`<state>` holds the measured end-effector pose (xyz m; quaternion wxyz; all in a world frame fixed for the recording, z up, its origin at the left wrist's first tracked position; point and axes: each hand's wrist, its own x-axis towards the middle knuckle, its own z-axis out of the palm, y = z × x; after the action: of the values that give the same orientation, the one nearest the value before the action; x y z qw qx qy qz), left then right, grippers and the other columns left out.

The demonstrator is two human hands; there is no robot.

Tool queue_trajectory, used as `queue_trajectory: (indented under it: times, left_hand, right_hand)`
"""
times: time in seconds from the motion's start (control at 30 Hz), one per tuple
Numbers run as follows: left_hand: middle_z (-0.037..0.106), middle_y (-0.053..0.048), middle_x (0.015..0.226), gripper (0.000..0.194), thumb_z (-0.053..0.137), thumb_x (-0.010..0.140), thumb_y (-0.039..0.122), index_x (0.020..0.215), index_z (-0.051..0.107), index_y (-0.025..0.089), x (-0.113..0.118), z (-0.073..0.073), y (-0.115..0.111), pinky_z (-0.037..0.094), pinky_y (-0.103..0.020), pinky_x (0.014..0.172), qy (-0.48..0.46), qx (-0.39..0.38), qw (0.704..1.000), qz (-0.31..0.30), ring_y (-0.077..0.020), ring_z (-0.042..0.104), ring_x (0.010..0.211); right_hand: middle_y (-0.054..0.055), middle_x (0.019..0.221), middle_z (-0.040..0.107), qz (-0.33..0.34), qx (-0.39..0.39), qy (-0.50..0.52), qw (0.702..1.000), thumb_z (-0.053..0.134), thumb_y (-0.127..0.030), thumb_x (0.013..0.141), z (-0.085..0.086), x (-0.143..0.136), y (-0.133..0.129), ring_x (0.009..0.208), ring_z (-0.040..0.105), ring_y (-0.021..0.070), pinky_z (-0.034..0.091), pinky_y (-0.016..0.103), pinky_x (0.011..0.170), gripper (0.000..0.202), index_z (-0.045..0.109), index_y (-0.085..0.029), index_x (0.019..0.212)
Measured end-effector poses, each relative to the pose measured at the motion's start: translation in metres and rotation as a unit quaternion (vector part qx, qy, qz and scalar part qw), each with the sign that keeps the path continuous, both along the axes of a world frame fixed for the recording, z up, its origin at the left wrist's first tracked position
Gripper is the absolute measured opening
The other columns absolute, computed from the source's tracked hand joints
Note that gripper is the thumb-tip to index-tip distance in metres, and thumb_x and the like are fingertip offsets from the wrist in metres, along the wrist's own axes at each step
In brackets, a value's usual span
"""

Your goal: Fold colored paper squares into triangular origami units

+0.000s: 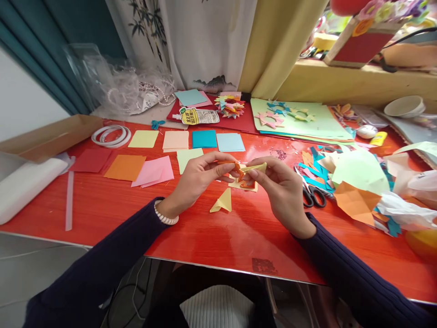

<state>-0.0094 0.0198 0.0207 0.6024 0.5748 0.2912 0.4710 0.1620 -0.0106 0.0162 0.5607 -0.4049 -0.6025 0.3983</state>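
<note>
Above the middle of the red table, my left hand [201,180] pinches a folded orange paper piece [226,162] between thumb and fingers. My right hand [278,191] grips a folded pale yellow paper piece [257,168]. The two pieces meet between my fingertips, whose grip partly hides the join. Beneath them on the table lie a pale yellow paper and an orange piece [250,185], partly covered by my hands. A separate folded yellow paper piece [222,201] rests on the table just in front of my hands.
Colored paper squares [143,139] lie in rows at the left. Black-handled scissors [314,196] and paper scraps [358,171] are on the right. Folded paper rings [270,120] sit on green sheets [327,127] at the back, near a pouch [200,116]. A cardboard box [51,134] stands far left.
</note>
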Motion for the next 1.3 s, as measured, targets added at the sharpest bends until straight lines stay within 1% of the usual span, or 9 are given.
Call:
queue_trajectory:
  times: [0.13, 0.3, 0.53, 0.63, 0.73, 0.93, 1.07, 1.23, 1.3]
  left_hand:
    - [0.068, -0.001, 0.080, 0.010, 0.062, 0.082, 0.024, 0.090, 0.063, 0.018, 0.001, -0.002, -0.002, 0.057, -0.024, 0.070, -0.002, 0.014, 1.000, -0.009, -0.0123, 0.066, 0.077]
    - [0.067, -0.001, 0.092, 0.011, 0.063, 0.081, 0.018, 0.092, 0.066, 0.020, 0.000, -0.001, -0.004, 0.056, -0.023, 0.078, 0.014, 0.060, 0.998, -0.026, -0.0118, 0.064, 0.088]
    - [0.065, -0.001, 0.096, 0.014, 0.060, 0.083, 0.016, 0.092, 0.068, 0.023, -0.004, 0.004, -0.005, 0.052, -0.027, 0.086, 0.063, 0.152, 0.986, -0.013, -0.0134, 0.061, 0.095]
    - [0.065, -0.001, 0.097, 0.017, 0.058, 0.084, 0.015, 0.093, 0.069, 0.025, -0.005, 0.005, -0.005, 0.051, -0.029, 0.088, 0.077, 0.176, 0.981, -0.008, -0.0142, 0.060, 0.097]
    - [0.065, -0.002, 0.097, 0.016, 0.058, 0.084, 0.016, 0.092, 0.069, 0.025, -0.005, 0.005, -0.005, 0.050, -0.030, 0.088, 0.085, 0.180, 0.980, -0.001, -0.0153, 0.060, 0.097]
    - [0.065, -0.002, 0.098, 0.016, 0.059, 0.084, 0.016, 0.092, 0.069, 0.025, -0.005, 0.005, -0.005, 0.049, -0.029, 0.090, 0.085, 0.178, 0.980, 0.004, -0.0147, 0.059, 0.098]
    - [0.064, -0.002, 0.099, 0.017, 0.058, 0.084, 0.015, 0.094, 0.069, 0.024, -0.005, 0.005, -0.005, 0.050, -0.028, 0.089, 0.079, 0.166, 0.983, -0.008, -0.0141, 0.059, 0.099]
    - [0.064, -0.003, 0.100, 0.017, 0.059, 0.083, 0.016, 0.096, 0.068, 0.024, -0.005, 0.003, -0.005, 0.052, -0.025, 0.086, 0.079, 0.160, 0.984, -0.013, -0.0137, 0.060, 0.098]
    - [0.065, -0.002, 0.099, 0.017, 0.061, 0.082, 0.018, 0.097, 0.068, 0.023, -0.004, 0.003, -0.005, 0.053, -0.025, 0.085, 0.084, 0.162, 0.983, -0.013, -0.0135, 0.061, 0.096]
  right_hand:
    - [-0.002, 0.079, 0.061, -0.019, 0.034, 0.001, 0.999, 0.060, -0.017, 0.083, 0.003, 0.000, -0.002, 0.062, 0.061, 0.0092, 0.054, 0.026, 0.059, 0.008, 0.064, -0.023, 0.086]
    - [-0.001, 0.082, 0.061, -0.016, 0.064, -0.021, 0.998, 0.059, -0.016, 0.083, 0.007, 0.000, -0.006, 0.065, 0.062, 0.0102, 0.055, 0.027, 0.060, 0.013, 0.064, -0.025, 0.091]
    - [0.001, 0.086, 0.060, -0.039, 0.127, -0.076, 0.988, 0.060, -0.016, 0.082, 0.011, 0.001, -0.010, 0.068, 0.062, 0.0121, 0.057, 0.030, 0.060, 0.013, 0.064, -0.025, 0.091]
    - [0.001, 0.086, 0.060, -0.048, 0.141, -0.086, 0.985, 0.060, -0.016, 0.082, 0.012, 0.001, -0.012, 0.069, 0.062, 0.0128, 0.057, 0.030, 0.059, 0.014, 0.065, -0.026, 0.091]
    - [0.001, 0.086, 0.062, -0.050, 0.161, -0.113, 0.979, 0.061, -0.015, 0.082, 0.013, 0.003, -0.012, 0.070, 0.062, 0.0134, 0.056, 0.030, 0.059, 0.016, 0.065, -0.027, 0.091]
    - [0.000, 0.084, 0.064, -0.033, 0.224, -0.197, 0.954, 0.059, -0.008, 0.081, 0.016, 0.008, -0.011, 0.075, 0.061, 0.0146, 0.052, 0.031, 0.065, 0.028, 0.064, -0.031, 0.096]
    - [0.000, 0.084, 0.064, -0.030, 0.216, -0.209, 0.953, 0.058, -0.009, 0.083, 0.016, 0.009, -0.010, 0.074, 0.061, 0.0151, 0.051, 0.032, 0.064, 0.026, 0.063, -0.031, 0.096]
    - [0.001, 0.085, 0.065, -0.065, 0.206, -0.218, 0.952, 0.060, -0.014, 0.082, 0.013, 0.009, -0.009, 0.072, 0.061, 0.0150, 0.052, 0.032, 0.064, 0.019, 0.063, -0.029, 0.094]
    - [0.001, 0.084, 0.065, -0.071, 0.193, -0.206, 0.957, 0.059, -0.016, 0.083, 0.012, 0.009, -0.009, 0.070, 0.060, 0.0138, 0.052, 0.031, 0.062, 0.015, 0.063, -0.028, 0.091]
